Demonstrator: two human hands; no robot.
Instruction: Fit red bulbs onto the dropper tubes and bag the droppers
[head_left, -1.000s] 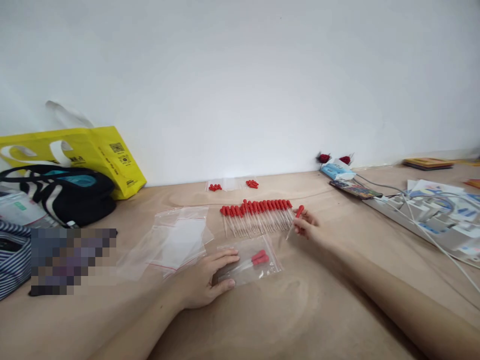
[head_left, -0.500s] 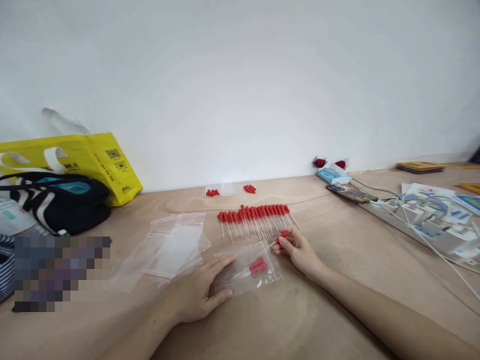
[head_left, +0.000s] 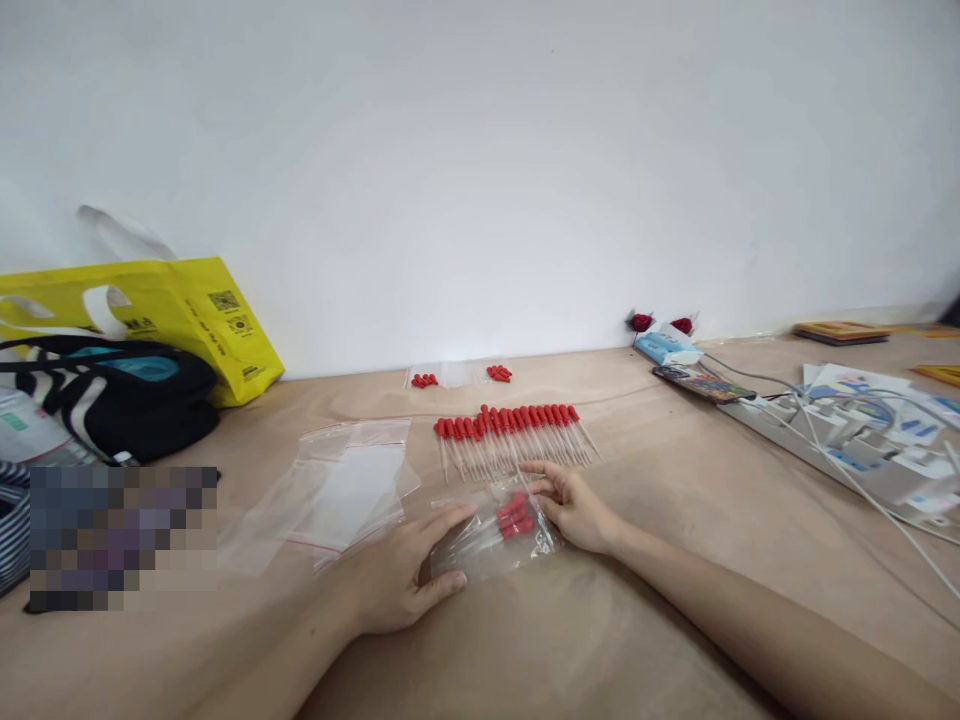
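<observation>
Clear bag (head_left: pixel 489 562) of droppers (head_left: pixel 515 515), left hand (head_left: pixel 401 575) spread at one edge, right hand (head_left: pixel 577 512) opposite, grip unclear (open table (head_left: pixel 577 650) nearby)

head view | from above, on the near side of the dropper row (head_left: pixel 515 424) | facing forward-down across it | arm's-reach near

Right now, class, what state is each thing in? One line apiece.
Nearest zip-lock bag: holding red-bulbed droppers.
Left hand: open, touching that bag.
Right hand: at that bag's right edge; grip unclear.
Loose red-bulbed droppers: lined up side by side.
Overlapping zip-lock bags: lying flat.
Yellow tote bag: standing.
Black striped bag: slumped.
</observation>
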